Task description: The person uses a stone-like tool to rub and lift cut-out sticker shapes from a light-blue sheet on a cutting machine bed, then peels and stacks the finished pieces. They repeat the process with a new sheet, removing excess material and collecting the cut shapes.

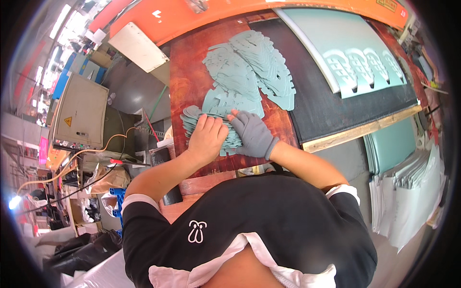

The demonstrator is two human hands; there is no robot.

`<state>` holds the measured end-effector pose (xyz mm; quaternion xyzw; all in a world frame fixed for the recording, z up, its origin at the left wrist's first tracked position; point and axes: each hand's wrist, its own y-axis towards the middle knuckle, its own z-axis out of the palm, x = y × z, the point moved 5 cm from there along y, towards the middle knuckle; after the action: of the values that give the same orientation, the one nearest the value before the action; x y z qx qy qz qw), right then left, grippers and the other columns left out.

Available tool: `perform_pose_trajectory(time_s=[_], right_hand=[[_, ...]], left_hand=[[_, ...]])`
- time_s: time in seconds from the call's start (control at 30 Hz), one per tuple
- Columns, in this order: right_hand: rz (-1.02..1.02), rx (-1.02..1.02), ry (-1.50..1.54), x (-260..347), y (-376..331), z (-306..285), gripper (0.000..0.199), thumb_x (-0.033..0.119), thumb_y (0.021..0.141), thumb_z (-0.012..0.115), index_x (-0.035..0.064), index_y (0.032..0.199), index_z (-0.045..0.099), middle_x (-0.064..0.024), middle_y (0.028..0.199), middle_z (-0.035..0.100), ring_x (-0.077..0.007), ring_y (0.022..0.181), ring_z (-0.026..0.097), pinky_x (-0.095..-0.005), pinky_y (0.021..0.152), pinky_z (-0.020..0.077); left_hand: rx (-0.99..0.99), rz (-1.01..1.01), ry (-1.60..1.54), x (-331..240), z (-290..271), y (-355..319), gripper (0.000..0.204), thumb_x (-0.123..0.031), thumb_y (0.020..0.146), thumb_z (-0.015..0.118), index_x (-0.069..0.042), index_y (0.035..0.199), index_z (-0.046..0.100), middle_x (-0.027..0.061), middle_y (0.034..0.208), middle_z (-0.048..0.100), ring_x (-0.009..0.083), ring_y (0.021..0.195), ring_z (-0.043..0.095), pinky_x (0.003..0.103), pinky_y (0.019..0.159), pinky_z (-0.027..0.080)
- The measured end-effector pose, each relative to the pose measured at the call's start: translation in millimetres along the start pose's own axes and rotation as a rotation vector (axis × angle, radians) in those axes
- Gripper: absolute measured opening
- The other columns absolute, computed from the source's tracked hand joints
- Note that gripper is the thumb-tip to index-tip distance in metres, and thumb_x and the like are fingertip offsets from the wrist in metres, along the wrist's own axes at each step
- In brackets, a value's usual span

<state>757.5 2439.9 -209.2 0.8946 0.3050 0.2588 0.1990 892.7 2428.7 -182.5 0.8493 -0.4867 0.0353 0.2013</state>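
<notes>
A stack of pale green die-cut sheet pieces (pixel 233 139) sits near the front edge of the reddish-brown board (pixel 185 81). My bare left hand (pixel 208 137) is closed on the stack's left side, fingers curled over the top pieces. On its right side, my right hand (pixel 252 134) grips it in a grey glove with some fingertips bare. The undersides of both hands are hidden. Just beyond, more cut pieces (pixel 230 102) lie loosely overlapped. Two larger fanned piles of the same pieces (pixel 228 67) spread farther back on the board.
To the right, a pale green sheet (pixel 331 33) with cut-out shapes along its near edge lies on a black mat (pixel 317 110) edged with a wooden strip (pixel 362 128). An orange machine beam (pixel 269 10) spans the back. Stacked sheets (pixel 403 177) stand lower right; a grey cabinet (pixel 80 110) stands left.
</notes>
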Motion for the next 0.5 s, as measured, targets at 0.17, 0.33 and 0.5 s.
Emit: perform_pose_trajectory(time_s=[0.17, 0.33, 0.5], right_hand=[[0.051, 0.117, 0.157, 6.3, 10.6, 7.1, 0.061, 0.027, 0.063, 0.075, 0.0018, 0.112, 0.048, -0.0151, 0.094, 0.057, -0.0333, 0.089, 0.056, -0.0416, 0.075, 0.0462], [-0.027, 0.028, 0.176, 30.5, 28.7, -35.2, 0.063, 0.022, 0.061, 0.076, 0.003, 0.114, 0.048, -0.0126, 0.096, 0.055, -0.0328, 0.09, 0.055, -0.0409, 0.077, 0.0447], [-0.099, -0.041, 0.123, 39.8, 9.3, -67.2, 0.067, 0.023, 0.059, 0.077, 0.002, 0.116, 0.047, -0.0134, 0.097, 0.054, -0.031, 0.089, 0.055, -0.0399, 0.076, 0.0444]], left_hand=[[0.061, -0.048, -0.044, -0.8, -16.3, -2.2, 0.05, -0.015, 0.051, 0.074, -0.006, 0.093, 0.05, 0.0105, 0.098, 0.052, 0.0271, 0.092, 0.049, 0.038, 0.079, 0.035], [0.033, -0.101, -0.063, 3.3, -75.3, 7.1, 0.058, -0.015, 0.044, 0.078, -0.007, 0.094, 0.05, 0.0093, 0.098, 0.052, 0.0263, 0.091, 0.049, 0.038, 0.078, 0.034], [-0.045, -0.059, -0.003, -15.3, -93.2, 5.5, 0.02, -0.012, 0.069, 0.054, -0.006, 0.088, 0.051, 0.0088, 0.091, 0.051, 0.0241, 0.082, 0.048, 0.037, 0.073, 0.035]])
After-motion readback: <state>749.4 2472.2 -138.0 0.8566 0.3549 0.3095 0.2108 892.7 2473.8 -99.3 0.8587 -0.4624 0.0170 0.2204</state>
